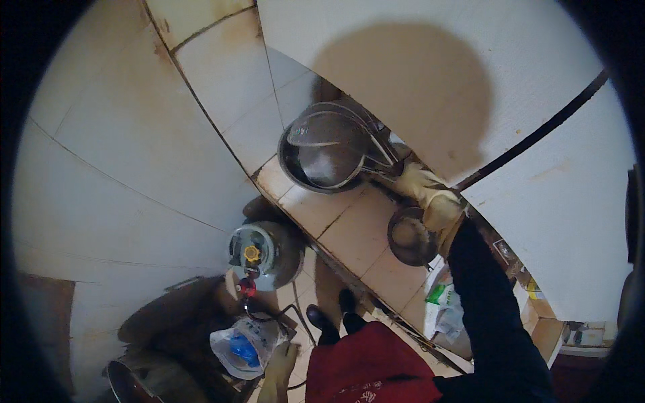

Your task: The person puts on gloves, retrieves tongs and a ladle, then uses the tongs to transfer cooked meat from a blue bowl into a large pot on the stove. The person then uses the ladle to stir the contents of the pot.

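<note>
My right hand (436, 201), in a beige glove under a dark sleeve, reaches onto a tiled shelf. Its fingers close around the handle end of a dark pan (327, 146), which lies tilted within a nested stack of cookware. Just below the wrist a smaller dark pan (407, 237) rests on the tiles, partly covered by the glove. My left hand (280, 362), also gloved, is low in the view. It grips the edge of a clear plastic bag (227, 347) with something blue (244, 348) inside; its fingertips are partly hidden.
A grey gas cylinder (287, 257) with a yellow valve knob (252, 253), red regulator (247, 287) and black hose (300, 312) stands left of my shoes (322, 318). White panels (544, 242) overhang the shelf. Packets (446, 297) lie right of the small pan. A round-rimmed vessel (126, 385) sits lower left.
</note>
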The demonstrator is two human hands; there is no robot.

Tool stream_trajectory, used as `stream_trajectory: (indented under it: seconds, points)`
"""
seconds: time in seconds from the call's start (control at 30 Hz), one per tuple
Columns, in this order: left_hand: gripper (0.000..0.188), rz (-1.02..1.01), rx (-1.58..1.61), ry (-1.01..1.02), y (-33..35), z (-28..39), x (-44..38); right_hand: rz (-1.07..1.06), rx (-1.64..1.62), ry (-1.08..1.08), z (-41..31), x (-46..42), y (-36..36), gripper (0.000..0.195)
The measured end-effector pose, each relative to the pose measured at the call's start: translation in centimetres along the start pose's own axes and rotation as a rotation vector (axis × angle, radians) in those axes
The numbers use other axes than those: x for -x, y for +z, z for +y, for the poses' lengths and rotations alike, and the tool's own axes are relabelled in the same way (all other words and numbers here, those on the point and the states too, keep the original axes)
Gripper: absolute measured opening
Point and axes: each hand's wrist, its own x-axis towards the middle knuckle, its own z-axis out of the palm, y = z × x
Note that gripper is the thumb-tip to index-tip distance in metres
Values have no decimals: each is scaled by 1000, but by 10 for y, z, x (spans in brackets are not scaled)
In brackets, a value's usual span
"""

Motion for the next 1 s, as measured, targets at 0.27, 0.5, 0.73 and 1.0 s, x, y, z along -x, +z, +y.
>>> stream_trajectory:
  seconds: [0.27,0.5,0.73,1.0]
  points:
    - [46,-390,744,438,17,307,-73,138,-98,282,-26,49,19,54]
    - [40,-348,970,537,45,415,-169,-243,-343,214,-31,91,-67,67]
    - [33,154,679,731,39,357,-257,-395,-857,52,29,103,-54,58]
    - [37,351,105,765,19,394,-250,-605,-1477,4,53,161,-95,30]
